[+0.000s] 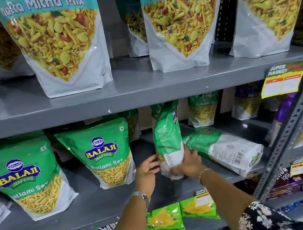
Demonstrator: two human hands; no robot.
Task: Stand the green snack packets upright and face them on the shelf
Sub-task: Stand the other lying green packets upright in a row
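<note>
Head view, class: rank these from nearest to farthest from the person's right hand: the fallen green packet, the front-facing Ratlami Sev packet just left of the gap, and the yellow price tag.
From the right hand:
1. Fallen green packet, lying right beside it.
2. Ratlami Sev packet, upright, to the left.
3. Yellow price tag, upper right on the shelf edge.

1. The left hand (148, 170) is wearing a silver link watch (140, 195) at the wrist, its band made of small shiny segments.
2. The right hand (189, 165) is wearing a thin gold bangle (204, 172) at the wrist.
3. Below the bangle, the right forearm is showing bare down to a black sleeve (260, 220) printed with small white and pink flowers.
4. A patch of the same print is showing at the left arm's lower end.
</note>
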